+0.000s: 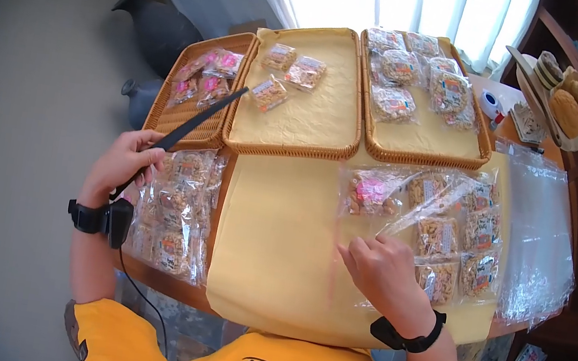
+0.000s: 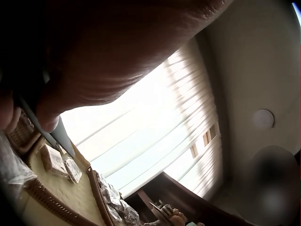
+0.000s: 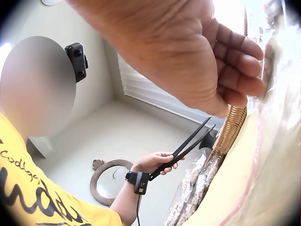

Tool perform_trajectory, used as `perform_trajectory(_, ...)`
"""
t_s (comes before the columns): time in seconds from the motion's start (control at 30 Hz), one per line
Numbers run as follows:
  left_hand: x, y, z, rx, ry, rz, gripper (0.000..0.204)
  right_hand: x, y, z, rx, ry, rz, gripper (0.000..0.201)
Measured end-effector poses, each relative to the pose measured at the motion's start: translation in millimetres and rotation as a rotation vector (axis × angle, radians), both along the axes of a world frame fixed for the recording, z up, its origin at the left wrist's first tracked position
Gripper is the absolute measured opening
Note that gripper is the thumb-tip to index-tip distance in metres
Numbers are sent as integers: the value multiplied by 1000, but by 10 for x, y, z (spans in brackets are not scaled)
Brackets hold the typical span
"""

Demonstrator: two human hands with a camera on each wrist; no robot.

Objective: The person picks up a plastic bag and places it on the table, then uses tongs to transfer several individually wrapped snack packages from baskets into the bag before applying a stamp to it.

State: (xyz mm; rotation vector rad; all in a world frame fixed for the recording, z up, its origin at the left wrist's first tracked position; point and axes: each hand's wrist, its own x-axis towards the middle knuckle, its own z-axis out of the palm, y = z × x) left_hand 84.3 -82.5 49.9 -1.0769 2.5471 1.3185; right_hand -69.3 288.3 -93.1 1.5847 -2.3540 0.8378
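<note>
A clear bag [image 1: 411, 222] of snack packets lies flat on the yellow sheet [image 1: 272, 238], right of centre, with a pink-marked packet [image 1: 370, 191] at its far left corner. The right hand [image 1: 385, 267] is at its near left part, fingers curled in; glare and film leave me unable to tell whether they pinch the plastic. The left hand [image 1: 127, 159] grips black tongs [image 1: 196, 123], whose tips stand apart in the right wrist view, reaching over the middle basket [image 1: 298, 125] near three packets. Beneath that hand lie bagged snacks [image 1: 182, 213]. The left basket [image 1: 185, 119] holds pink-marked packets, the right basket [image 1: 423, 145] round ones; clear sleeves [image 1: 540, 243] lie at the far right.
</note>
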Motion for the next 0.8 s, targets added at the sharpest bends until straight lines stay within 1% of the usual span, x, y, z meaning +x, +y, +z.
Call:
perform_trajectory(0.03,-8,-133,-37,-18,26,49,30,-6,1,2,-4,6,11,26)
perform_trajectory(0.07,-19,-275,-87,-44,23,84,26,-8,4,10,9,5,9,27)
perform_trajectory(0.1,-17,-395,-130,-47,25,90,26,-9,4,18,24,2,4,27)
perform_trajectory(0.2,-46,-630,-243,40,-11,183,18,-11,-3,36,38,-3,5,28)
perform_trajectory(0.3,-186,-603,-314,74,13,221,17,-11,-6,39,51,-11,6,28)
perform_trajectory(0.43,-342,-838,-493,72,-10,185,16,-16,-12,34,63,-17,2,28)
perform_trajectory(0.53,-521,-887,-544,187,1,228,17,-25,-7,42,60,-21,12,28)
perform_trajectory(0.7,-784,-970,-669,267,18,264,17,-23,2,48,56,-33,12,28)
perform_trajectory(0.77,-829,-1066,-746,324,2,319,18,-21,1,62,50,-41,12,30)
perform_trajectory(0.8,-820,-1105,-782,324,2,317,18,-20,3,67,43,-49,14,31)
